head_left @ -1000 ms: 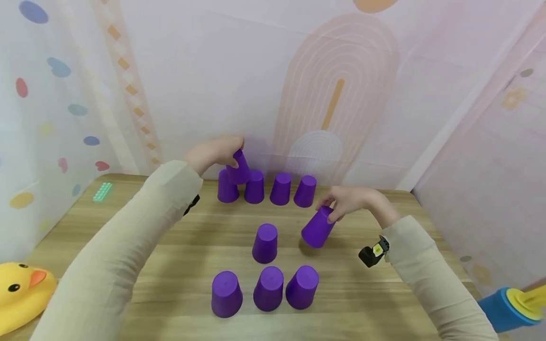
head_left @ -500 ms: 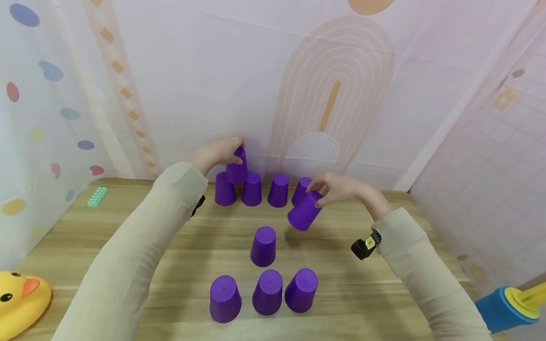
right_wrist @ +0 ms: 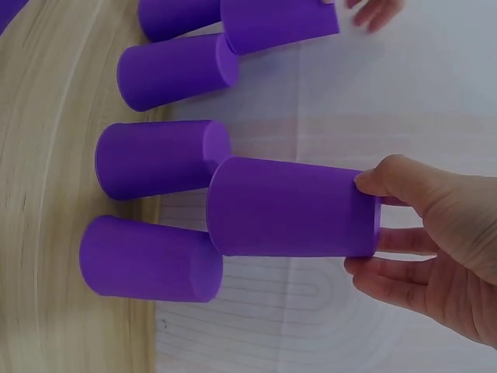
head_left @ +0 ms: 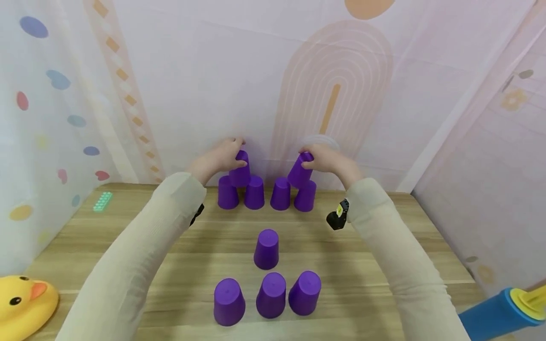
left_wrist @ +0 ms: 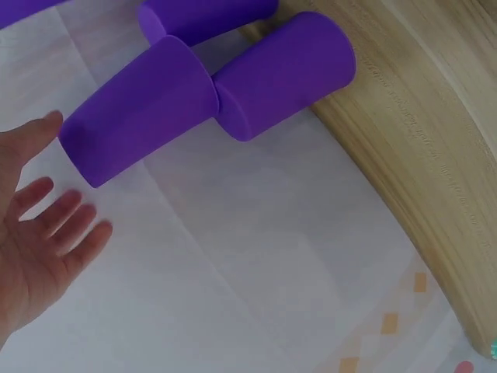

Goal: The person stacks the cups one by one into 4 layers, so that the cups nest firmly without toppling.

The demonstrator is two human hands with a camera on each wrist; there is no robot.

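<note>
The left hand [head_left: 222, 158] has its fingers and thumb spread straight; the left wrist view shows the thumb tip against the closed end of the upper left cup [head_left: 240, 169], the other fingers clear of it. That purple cup stands upside down, closed end up, its long axis upright, resting across the tops of the two left cups of the back row [head_left: 228, 192].

The right hand [head_left: 326, 159] pinches the upper right cup [head_left: 300, 171] by its closed end, thumb on one side and fingers on the other. This cup is also inverted, its axis leaning a little to the right at the top, its open rim on the tops of the two right cups of the row [head_left: 304, 196]. The four back-row cups stand inverted, side by side, at the far edge of the wooden surface [head_left: 375, 265] near the wall.

Nearer, a single inverted cup [head_left: 266, 249] stands alone, and three more [head_left: 271, 295] stand in a line in front. A yellow duck toy [head_left: 21, 303] lies at the left edge, a blue and yellow roller [head_left: 499, 315] at the right.
</note>
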